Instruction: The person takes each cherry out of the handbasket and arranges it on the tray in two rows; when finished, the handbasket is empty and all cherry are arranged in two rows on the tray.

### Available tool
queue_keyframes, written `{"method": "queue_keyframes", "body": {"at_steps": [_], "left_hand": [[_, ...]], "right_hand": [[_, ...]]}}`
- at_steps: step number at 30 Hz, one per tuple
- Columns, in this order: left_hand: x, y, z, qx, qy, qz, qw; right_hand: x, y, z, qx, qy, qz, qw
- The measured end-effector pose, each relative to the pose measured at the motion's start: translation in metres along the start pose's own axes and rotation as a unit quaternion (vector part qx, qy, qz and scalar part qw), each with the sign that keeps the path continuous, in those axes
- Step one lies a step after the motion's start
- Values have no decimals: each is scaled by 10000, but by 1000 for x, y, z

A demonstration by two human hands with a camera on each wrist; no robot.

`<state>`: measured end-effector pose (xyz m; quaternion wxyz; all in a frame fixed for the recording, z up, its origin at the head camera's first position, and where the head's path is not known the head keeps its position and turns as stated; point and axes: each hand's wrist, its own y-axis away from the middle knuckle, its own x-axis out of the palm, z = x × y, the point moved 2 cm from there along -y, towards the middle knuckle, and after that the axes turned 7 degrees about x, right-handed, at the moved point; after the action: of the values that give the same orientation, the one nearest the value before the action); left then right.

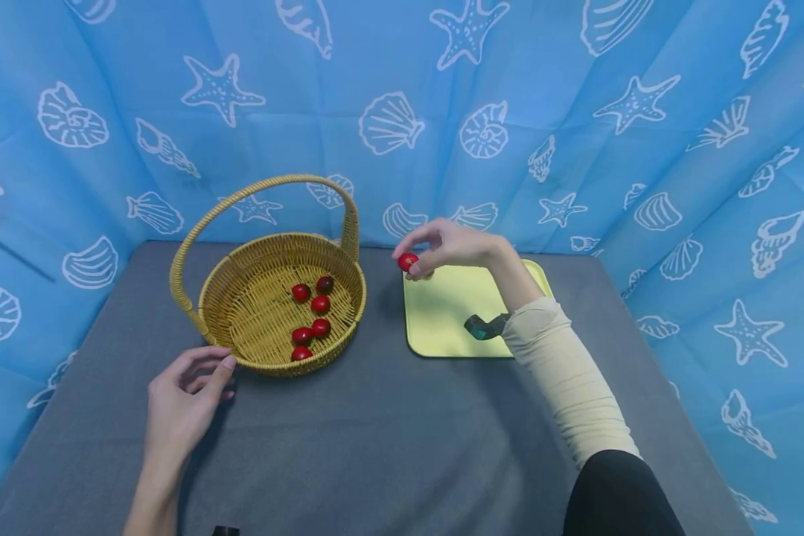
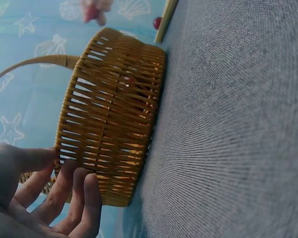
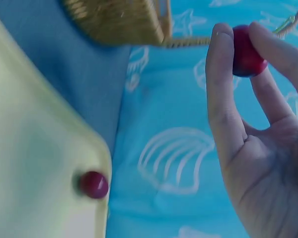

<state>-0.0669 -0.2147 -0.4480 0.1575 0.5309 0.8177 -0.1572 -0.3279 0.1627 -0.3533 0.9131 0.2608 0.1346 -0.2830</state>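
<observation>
My right hand (image 1: 452, 246) pinches a red cherry (image 1: 406, 261) between thumb and fingertips, above the near-left part of the yellow tray's far edge. In the right wrist view the held cherry (image 3: 248, 52) is raised off the tray, and another cherry (image 3: 94, 185) lies on the tray by its rim. At the left, a woven basket (image 1: 241, 298) with a tall handle stands on the table. Several cherries (image 1: 320, 304) lie in its right half. My left hand (image 1: 189, 391) pinches the basket's near-left rim; in the left wrist view its fingers (image 2: 59, 193) rest against the weave.
The yellow tray (image 1: 442, 331) lies right of the basket, partly under my right forearm. A grey cloth (image 1: 375, 447) covers the table. Behind and at the sides hangs a blue curtain (image 1: 429, 171) with white shells and starfish. The basket's handle (image 1: 268, 182) arches high.
</observation>
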Motion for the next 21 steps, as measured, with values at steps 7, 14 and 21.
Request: {"method": "queue_keyframes", "body": {"at_steps": [7, 14, 21], "left_hand": [[0, 0, -1, -21, 1, -27, 10000], [1, 0, -2, -15, -131, -4, 9999], [1, 0, -2, -12, -148, -33, 9999]], "right_hand": [[-18, 24, -31, 392, 399, -722, 9958], [-25, 41, -60, 583, -365, -915, 9934], [-26, 55, -78, 556, -116, -1511, 9869]]}}
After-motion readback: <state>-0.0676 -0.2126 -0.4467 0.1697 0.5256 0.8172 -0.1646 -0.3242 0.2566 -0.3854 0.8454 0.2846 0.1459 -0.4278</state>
